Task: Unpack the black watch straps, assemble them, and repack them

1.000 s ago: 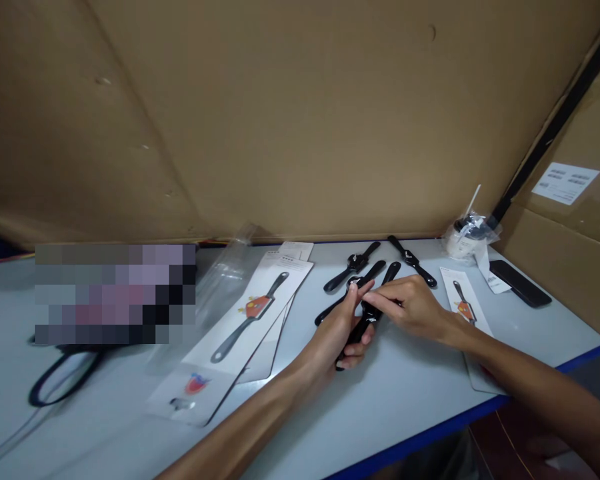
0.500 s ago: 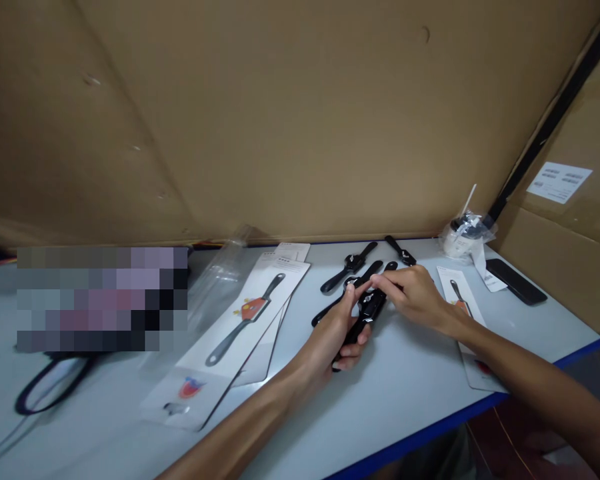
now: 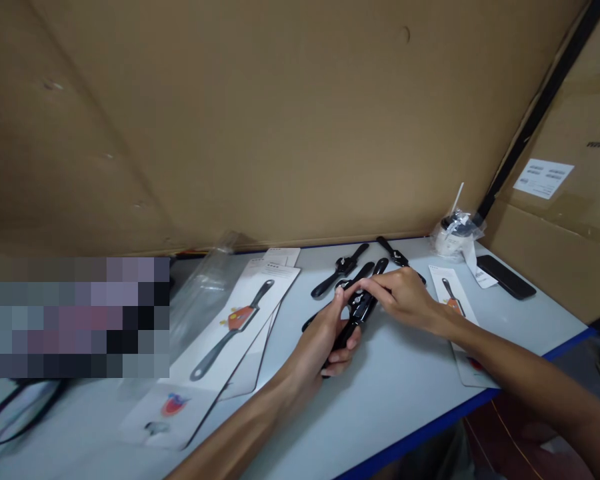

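lidded cup (image 3: pixel 448 245) inside clear bag (image 3: pixel 474 229), left hand (image 3: pixel 324 337) gripping black tool (image 3: pixel 362 308)

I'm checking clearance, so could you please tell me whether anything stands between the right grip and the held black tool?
No loose object shows between the right grip and the black tool; the left grip has its index finger at the right fingertips.

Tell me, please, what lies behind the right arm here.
Behind the right hand, a black tool shows its far part and near tip; behind the forearm, a printed card shows both ends. The tool's remaining stretch and the card's middle are covered.
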The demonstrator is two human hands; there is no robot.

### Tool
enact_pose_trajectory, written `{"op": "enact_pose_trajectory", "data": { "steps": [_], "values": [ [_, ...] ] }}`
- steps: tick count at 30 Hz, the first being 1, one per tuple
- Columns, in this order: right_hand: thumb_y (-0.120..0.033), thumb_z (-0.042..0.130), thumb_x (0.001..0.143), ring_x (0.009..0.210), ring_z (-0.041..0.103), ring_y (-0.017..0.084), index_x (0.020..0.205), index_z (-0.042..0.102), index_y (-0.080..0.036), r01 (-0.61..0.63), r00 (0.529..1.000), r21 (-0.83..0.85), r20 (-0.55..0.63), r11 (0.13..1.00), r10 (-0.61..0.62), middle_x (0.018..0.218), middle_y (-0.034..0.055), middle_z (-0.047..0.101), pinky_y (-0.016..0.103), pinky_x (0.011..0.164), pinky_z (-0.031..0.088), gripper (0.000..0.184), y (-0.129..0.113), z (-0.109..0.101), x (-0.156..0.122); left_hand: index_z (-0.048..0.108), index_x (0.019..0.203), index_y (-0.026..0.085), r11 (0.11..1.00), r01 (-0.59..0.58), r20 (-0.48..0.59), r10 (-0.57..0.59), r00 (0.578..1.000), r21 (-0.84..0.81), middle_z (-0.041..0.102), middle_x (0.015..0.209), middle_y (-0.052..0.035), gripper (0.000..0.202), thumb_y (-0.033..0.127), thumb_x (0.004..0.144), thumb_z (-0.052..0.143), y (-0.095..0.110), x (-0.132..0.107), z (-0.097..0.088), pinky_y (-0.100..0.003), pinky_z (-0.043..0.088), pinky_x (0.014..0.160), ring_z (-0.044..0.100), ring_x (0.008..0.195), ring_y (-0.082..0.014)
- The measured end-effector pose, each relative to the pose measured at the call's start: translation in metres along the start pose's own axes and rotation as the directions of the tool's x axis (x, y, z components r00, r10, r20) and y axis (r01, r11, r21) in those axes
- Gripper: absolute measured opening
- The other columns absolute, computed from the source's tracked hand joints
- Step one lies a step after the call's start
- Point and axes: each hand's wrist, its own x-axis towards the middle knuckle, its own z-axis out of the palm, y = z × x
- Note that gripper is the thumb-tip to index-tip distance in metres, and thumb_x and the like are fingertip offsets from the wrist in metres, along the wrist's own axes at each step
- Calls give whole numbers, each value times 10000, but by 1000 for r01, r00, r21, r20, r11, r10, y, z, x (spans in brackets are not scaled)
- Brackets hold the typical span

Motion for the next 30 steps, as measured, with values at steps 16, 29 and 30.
{"op": "enact_pose_trajectory", "data": {
  "steps": [16,29,30],
  "values": [
    [-440,392,1067,537,376,97,746,737,-169,-50,999,149,19,988,48,555,-32,493,261,554,282,544,4,2,2,239,1645,301,999,-2,-29,3,1000,41,396,599,70,827,738,957,378,0,0,2,-186,101,395,160,418,-63],
    [-449,435,1053,544,392,100,816,763,-162,-35,999,256,23,966,30,545,-43,483,259,560,294,497,8,3,3,256,1641,308,999,-45,-75,47,996,23,375,585,75,815,734,957,381,-1,-2,5,-175,98,394,145,416,-63],
    [-454,436,1053,544,392,99,816,763,-160,-36,999,257,24,966,31,545,-43,481,258,560,294,499,8,2,3,256,1641,312,998,-52,-76,54,996,24,374,591,74,811,732,959,382,-2,-2,6,-173,99,396,147,420,-63]
  ]
}}
